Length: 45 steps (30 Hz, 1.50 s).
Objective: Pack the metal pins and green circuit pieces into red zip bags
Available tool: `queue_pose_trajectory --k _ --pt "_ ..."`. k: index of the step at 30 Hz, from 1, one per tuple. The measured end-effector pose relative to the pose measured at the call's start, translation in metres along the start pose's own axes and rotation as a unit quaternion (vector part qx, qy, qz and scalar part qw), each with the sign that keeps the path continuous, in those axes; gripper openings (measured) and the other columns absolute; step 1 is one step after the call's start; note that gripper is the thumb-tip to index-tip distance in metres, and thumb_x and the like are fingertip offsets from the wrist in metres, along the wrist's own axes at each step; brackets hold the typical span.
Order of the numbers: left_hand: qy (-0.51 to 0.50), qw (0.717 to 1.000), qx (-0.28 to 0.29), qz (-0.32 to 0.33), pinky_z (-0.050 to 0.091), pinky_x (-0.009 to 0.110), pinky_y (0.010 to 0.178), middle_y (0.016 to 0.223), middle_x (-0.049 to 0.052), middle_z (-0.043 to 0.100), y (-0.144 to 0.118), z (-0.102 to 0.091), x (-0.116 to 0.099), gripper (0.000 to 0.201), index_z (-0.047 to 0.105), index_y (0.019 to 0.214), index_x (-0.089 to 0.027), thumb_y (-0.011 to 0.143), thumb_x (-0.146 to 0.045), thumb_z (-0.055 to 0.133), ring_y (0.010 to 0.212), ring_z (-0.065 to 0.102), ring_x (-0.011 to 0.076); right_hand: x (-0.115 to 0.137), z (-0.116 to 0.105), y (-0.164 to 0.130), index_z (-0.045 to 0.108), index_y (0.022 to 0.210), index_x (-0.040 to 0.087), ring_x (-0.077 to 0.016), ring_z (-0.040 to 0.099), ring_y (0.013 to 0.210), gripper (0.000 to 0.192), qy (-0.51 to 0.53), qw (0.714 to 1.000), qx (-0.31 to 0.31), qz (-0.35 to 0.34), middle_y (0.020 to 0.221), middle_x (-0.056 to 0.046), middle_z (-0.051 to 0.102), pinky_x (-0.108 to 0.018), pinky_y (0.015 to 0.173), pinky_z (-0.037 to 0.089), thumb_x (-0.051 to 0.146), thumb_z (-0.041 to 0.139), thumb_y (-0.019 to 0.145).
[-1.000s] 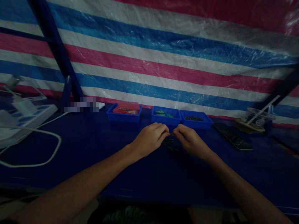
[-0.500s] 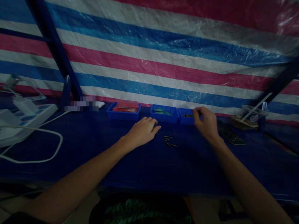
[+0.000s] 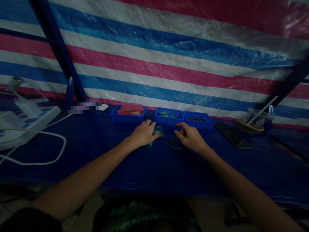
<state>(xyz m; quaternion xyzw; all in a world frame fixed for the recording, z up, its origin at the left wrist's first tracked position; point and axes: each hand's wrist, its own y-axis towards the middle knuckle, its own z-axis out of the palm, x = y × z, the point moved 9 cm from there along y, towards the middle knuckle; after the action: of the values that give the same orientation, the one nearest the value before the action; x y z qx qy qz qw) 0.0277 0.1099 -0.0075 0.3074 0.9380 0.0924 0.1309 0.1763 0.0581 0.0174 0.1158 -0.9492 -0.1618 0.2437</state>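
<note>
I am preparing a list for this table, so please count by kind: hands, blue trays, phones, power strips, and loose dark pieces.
Hands: 2 (left hand, right hand)
Blue trays: 3
Dark phone: 1
White power strip: 1
Loose dark pieces: too blurred to count, not in the total
Total: 7
</note>
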Motion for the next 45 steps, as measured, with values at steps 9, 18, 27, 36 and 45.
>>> queue_pose_trajectory --k 9,18,27,36,45 --pt "-0.07 0.993 -0.09 0.006 0.044 0.036 0.075 0.091 0.01 0.057 0.006 -0.021 0.0 0.025 0.058 0.102 -0.012 0.079 -0.021 0.054 0.084 0.055 0.0226 0.018 0.016 0.022 0.054 0.098 0.016 -0.0112 0.05 0.052 0.03 0.153 0.988 0.008 0.028 0.056 0.004 0.052 -0.024 0.051 0.034 0.04 0.05 0.081" --pt "-0.125 0.947 -0.194 0.222 0.043 0.032 0.077 0.086 0.004 0.054 -0.026 -0.064 -0.072 0.013 0.058 0.091 -0.018 0.083 -0.014 0.049 0.084 0.05 0.017 0.014 0.026 0.001 0.048 0.087 0.02 -0.0119 0.056 0.055 0.032 0.527 0.836 -0.032 0.153 0.067 0.0 0.058 -0.024 0.051 0.043 0.05 0.052 0.076" --pt "-0.32 0.938 -0.071 0.11 0.048 0.032 0.075 0.09 0.007 0.064 -0.008 -0.039 -0.054 0.033 0.059 0.096 -0.016 0.093 -0.035 0.033 0.084 0.059 0.0168 0.025 -0.029 -0.005 0.052 0.076 0.021 -0.0168 0.057 0.08 0.005 0.261 0.944 -0.195 -0.051 0.082 -0.003 0.059 -0.035 0.078 0.045 0.018 0.049 0.074" --pt "-0.289 0.931 -0.203 0.097 0.05 0.027 0.066 0.085 0.004 0.064 -0.011 -0.054 -0.038 0.019 0.059 0.098 -0.016 0.087 -0.026 0.048 0.074 0.059 0.014 0.037 -0.027 -0.012 0.061 0.085 0.022 -0.024 0.041 0.107 0.014 0.124 0.967 -0.206 -0.078 0.104 -0.007 0.041 -0.045 0.093 0.037 0.018 0.052 0.075" --pt "-0.052 0.957 -0.141 0.247 0.042 0.034 0.091 0.117 0.009 0.054 -0.021 -0.05 -0.072 0.03 0.054 0.117 -0.02 0.088 -0.021 0.046 0.107 0.051 0.0193 0.016 -0.045 0.001 0.059 0.073 0.018 -0.0166 0.049 0.077 0.02 0.158 0.953 -0.258 0.025 0.08 -0.004 0.046 -0.032 0.07 0.045 0.031 0.047 0.082"
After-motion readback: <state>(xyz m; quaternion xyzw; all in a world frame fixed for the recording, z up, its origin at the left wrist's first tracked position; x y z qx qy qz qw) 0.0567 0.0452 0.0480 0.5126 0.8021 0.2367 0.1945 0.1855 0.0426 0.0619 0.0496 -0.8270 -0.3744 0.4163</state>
